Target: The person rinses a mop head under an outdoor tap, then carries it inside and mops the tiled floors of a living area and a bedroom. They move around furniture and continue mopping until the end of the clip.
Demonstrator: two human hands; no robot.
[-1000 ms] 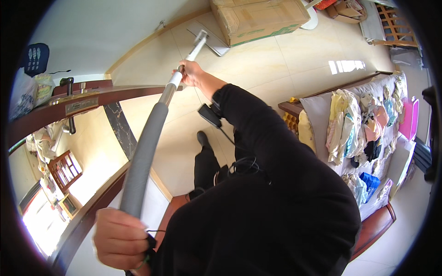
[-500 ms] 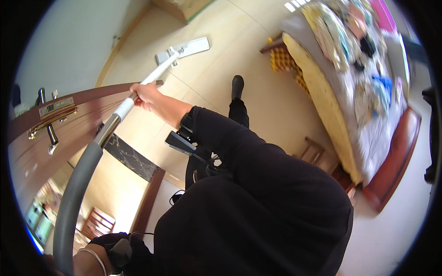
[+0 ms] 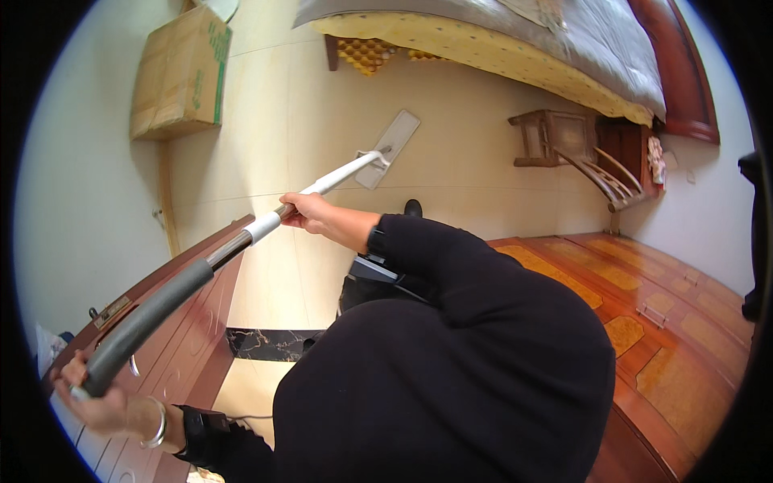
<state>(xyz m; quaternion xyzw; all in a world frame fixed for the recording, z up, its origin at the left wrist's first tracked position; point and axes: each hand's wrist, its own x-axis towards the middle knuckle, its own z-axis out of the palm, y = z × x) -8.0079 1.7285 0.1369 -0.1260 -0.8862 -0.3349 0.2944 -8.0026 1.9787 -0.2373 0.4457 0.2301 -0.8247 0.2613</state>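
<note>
A flat mop with a long pole crosses the view from lower left to upper middle. Its pale rectangular head point(image 3: 400, 138) lies on the tiled floor, joined to a white and metal pole point(image 3: 334, 176). My right hand point(image 3: 307, 212) is closed around the metal part of the pole, just above a white collar point(image 3: 262, 229). At the lower left, my left hand point(image 3: 103, 404) grips the top end of the grey foam handle point(image 3: 149, 326). A bracelet circles my left wrist.
An open brown door point(image 3: 181, 322) stands under the handle. A cardboard box point(image 3: 179, 76) is by the left wall. Far off is a bed point(image 3: 483, 52) with a yellow-edged mattress; a wooden chair point(image 3: 555, 137) stands right of it. A glossy wooden cabinet point(image 3: 636, 322) fills the right side.
The view has swung right, bringing the cabinet and the whole chair in. The mop head has moved across the floor toward the bed. My left hand now shows fully; both hands keep their grip.
</note>
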